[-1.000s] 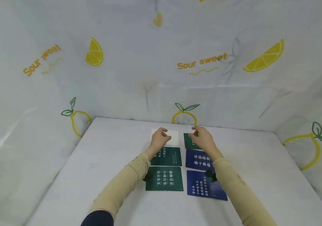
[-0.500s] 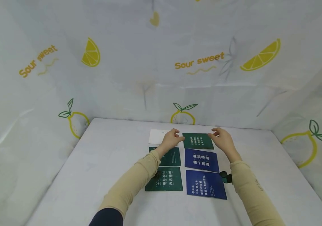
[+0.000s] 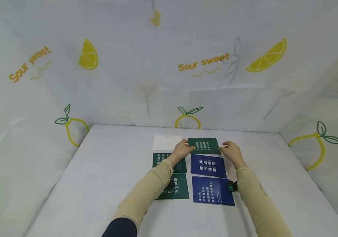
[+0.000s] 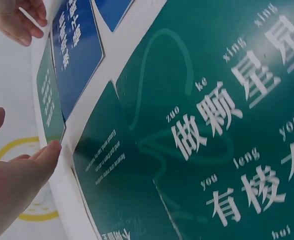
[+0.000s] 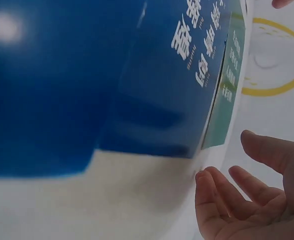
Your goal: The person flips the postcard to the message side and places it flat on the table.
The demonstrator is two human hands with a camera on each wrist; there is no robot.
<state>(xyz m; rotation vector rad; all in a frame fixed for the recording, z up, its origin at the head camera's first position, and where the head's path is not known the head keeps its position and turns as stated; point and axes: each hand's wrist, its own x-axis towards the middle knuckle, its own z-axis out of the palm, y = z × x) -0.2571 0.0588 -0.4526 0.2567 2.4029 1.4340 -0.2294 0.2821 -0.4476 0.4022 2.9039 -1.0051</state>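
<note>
At the back of the right column lies a green card [image 3: 203,151] with white writing, flanked by both hands. My left hand [image 3: 181,149] has its thumb and fingertips right at the card's left edge. On the opposite side, my right hand [image 3: 231,153] has its thumb by the right edge, fingers relaxed and apart. The right wrist view shows the right hand [image 5: 257,200] with a gap between thumb and fingers and nothing in it. In the left wrist view, a fingertip of the left hand [image 4: 17,185] overlaps the card's corner.
A blue card [image 3: 209,166] and a larger blue card [image 3: 211,191] lie nearer in the right column. The left column has a white card [image 3: 164,142], a green card [image 3: 160,157] and another green card [image 3: 182,187], partly under the left forearm. A lemon-print sheet [image 3: 121,98] stands behind the table.
Both hands have moved right: the left from over the white card to the back green card's left edge, the right off that card to its right edge. The head view has turned slightly right.
</note>
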